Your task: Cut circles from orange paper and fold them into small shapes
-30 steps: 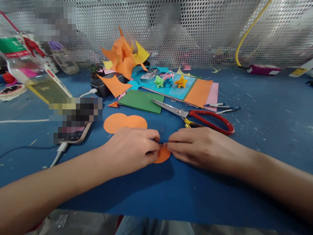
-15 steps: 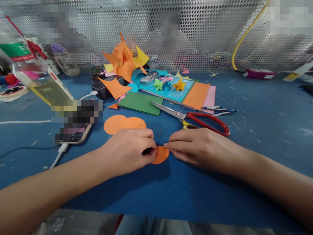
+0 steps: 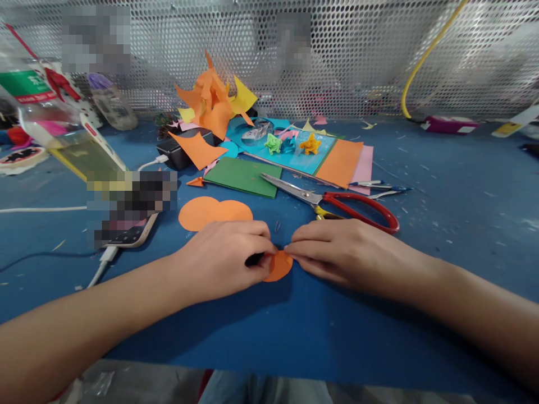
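Between my hands is a small piece of orange paper [image 3: 281, 266] with a rounded lower edge, just above the blue table. My left hand [image 3: 229, 252] pinches its left side between thumb and fingers. At its upper right edge, the closed fingertips of my right hand [image 3: 332, 249] grip the paper. Part of the piece is hidden behind my left fingers. Two overlapping orange paper circles [image 3: 202, 213] lie just beyond my left hand. Scissors [image 3: 357, 209] with red handles lie beyond my right hand, their blades pointing to the left.
Green paper [image 3: 242, 177] and a blue packet [image 3: 303, 154] topped with small folded paper shapes lie farther back. Orange scraps [image 3: 208, 106] are heaped behind. A phone [image 3: 135, 230] on a cable and a bottle [image 3: 63, 134] stand left. A perforated metal screen [image 3: 349, 62] closes the back.
My left fingertips have shifted slightly right along the top of the orange paper. My right hand stays nearly in place, and the view has moved very little.
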Motion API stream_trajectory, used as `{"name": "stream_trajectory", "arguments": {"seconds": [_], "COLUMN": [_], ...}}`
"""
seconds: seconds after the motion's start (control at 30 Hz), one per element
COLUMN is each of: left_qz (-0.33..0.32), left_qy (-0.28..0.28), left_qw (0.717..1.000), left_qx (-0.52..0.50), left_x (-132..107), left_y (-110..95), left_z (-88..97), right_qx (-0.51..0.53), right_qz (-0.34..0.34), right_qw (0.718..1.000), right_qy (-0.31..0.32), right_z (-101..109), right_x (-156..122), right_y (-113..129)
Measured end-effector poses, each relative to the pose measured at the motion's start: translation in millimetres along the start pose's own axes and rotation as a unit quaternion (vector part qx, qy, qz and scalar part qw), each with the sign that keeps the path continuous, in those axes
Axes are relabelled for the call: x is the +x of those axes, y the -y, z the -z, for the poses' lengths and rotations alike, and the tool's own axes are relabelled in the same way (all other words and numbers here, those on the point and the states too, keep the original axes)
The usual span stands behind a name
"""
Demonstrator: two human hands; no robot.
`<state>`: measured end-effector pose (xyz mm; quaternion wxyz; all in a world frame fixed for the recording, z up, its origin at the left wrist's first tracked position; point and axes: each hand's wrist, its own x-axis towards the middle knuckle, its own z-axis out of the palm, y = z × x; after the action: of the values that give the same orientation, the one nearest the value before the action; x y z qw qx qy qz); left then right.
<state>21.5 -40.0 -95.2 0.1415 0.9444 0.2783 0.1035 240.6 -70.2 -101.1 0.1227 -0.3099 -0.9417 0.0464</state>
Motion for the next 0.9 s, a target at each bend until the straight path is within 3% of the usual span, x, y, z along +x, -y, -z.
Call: {"name": "stream_trajectory", "arguments": {"seconds": [0.4,0.9], "left_qz": [-0.054,-0.068], "left_qy": [-0.013,-0.002], "left_qw": [0.995,0.994], "left_qx": [0.079,0.08], "left_x": [-0.8,-0.2], "left_y": [0.4,1.6], "left_z": [-0.2,0.0], "right_qx": [-0.011,-0.052], "right_qz": [0.007,0.053], "right_qw": [1.0,0.996], "right_qy": [0.002,0.038], "right_z": [-0.8,2.1], "right_x": [-1.0,2.3], "right_y": [-0.7,2.0]}}
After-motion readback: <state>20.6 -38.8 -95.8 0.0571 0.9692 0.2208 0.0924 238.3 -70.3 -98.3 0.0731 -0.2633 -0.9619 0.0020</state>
